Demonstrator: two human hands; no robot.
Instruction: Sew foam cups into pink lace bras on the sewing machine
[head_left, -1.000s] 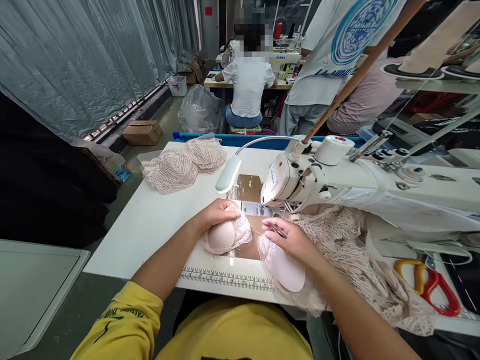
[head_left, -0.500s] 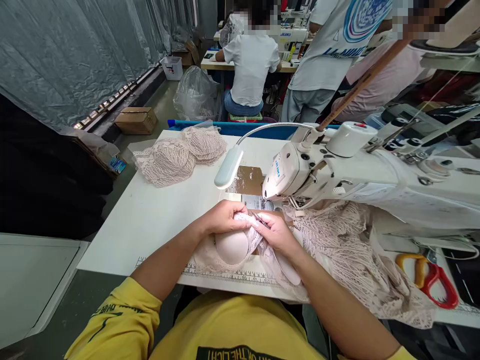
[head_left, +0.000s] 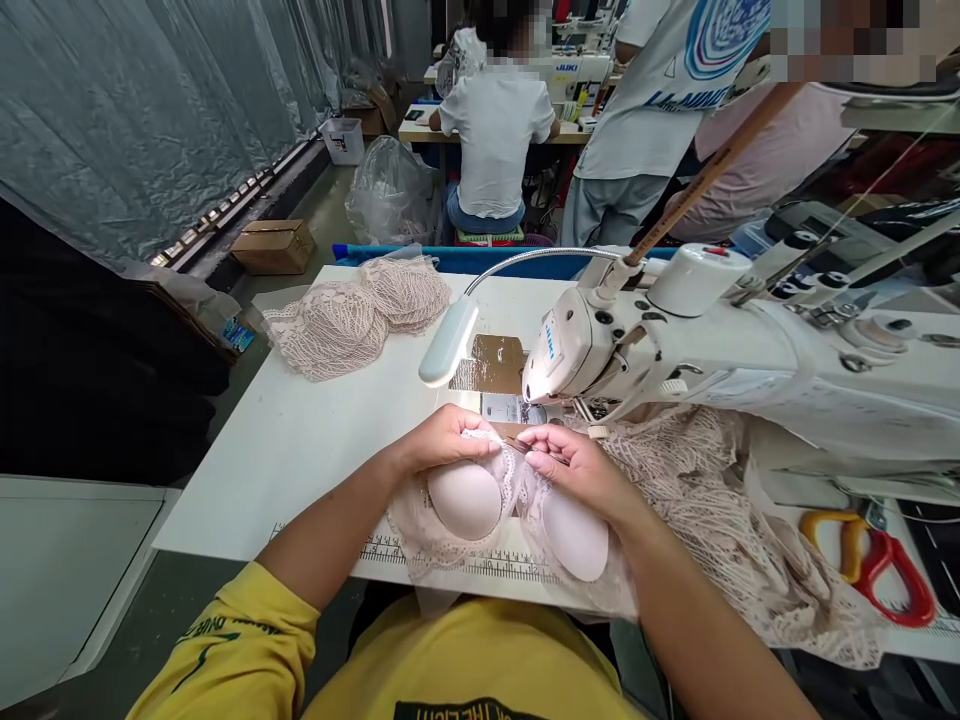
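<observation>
A pale pink lace bra [head_left: 465, 500] with two smooth moulded cups lies at the table's front edge, its cups side by side. My left hand [head_left: 448, 440] is closed on the lace at the top of the left cup, thumb over the fabric. In the fingers of my right hand [head_left: 574, 468] is a small pointed metal tool [head_left: 516, 444], snips or tweezers; I cannot tell which. Its tip points left at the lace between the cups, close to my left thumb. The right cup [head_left: 574, 535] rests below my right hand.
A sewing machine [head_left: 574, 340] stands just behind my hands, with a lamp [head_left: 448, 340] beside it. Lace fabric [head_left: 697, 490] is heaped to the right, near red-and-orange-handled scissors [head_left: 892, 580]. More lace cups [head_left: 330, 325] lie at the back left. Other people sit and stand beyond.
My right hand has shifted right, away from my left hand, and the metal tool shows more. The right cup has turned face up and spread open. My left hand stays on the lace.
</observation>
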